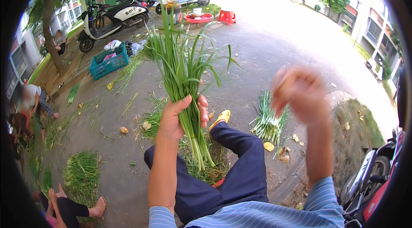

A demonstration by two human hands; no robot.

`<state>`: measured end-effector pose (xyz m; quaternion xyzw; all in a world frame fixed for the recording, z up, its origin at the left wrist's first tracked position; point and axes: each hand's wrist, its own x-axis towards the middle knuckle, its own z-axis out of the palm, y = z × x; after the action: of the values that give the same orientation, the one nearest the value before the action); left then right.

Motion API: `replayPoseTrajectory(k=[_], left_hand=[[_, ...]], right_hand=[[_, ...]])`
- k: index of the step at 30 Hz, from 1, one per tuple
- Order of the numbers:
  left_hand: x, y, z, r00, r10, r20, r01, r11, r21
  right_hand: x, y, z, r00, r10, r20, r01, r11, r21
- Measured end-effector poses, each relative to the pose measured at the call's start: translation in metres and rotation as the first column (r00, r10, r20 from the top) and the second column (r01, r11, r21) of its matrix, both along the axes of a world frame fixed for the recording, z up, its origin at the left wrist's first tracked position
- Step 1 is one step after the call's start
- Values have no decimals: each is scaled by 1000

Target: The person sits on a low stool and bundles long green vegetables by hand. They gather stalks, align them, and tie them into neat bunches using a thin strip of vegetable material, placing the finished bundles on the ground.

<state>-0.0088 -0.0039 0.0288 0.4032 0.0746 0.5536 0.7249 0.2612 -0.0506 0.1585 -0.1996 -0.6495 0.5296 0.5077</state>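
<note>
My left hand (172, 120) is closed around a bunch of garlic chives (178, 71), held upright over my lap. The long green leaves fan out above the thumb, and the pale stem ends hang below it between my knees. Out to the right and apart from the bunch, my right hand (300, 94) is raised and smeared by motion, so its fingers cannot be made out. Beyond and below that hand lies a pile of chives (269, 120) on the ground, its pale ends toward me. Loose leaf scraps (214, 159) cover the ground between my legs.
A teal plastic crate (109, 62) holds bags at the far left. Behind it are parked scooters (116, 17), a red basin (198, 18) and a red stool (227, 17). Other people (36, 97) sit at left near a heap of greens (81, 174). A red motorbike (382, 185) stands at right.
</note>
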Motion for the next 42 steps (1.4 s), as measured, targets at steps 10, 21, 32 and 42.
replayPoseTrajectory(k=[10, 21, 32, 42], left_hand=[[-33, -7, 15, 992, -43, 116, 38, 998, 47], [-22, -5, 6, 987, -70, 146, 77, 996, -43], [-21, -7, 4, 998, -7, 57, 15, 989, -146], [-20, -2, 2, 998, 54, 29, -48, 983, -178]], right_hand=[[-73, 6, -202, 583, -140, 801, -47, 978, 205], [-98, 11, -141, 948, 215, 237, -110, 914, -391], [-67, 40, -118, 958, -202, 205, 257, 920, -296], [-79, 13, -119, 797, -600, 59, 528, 741, 414]])
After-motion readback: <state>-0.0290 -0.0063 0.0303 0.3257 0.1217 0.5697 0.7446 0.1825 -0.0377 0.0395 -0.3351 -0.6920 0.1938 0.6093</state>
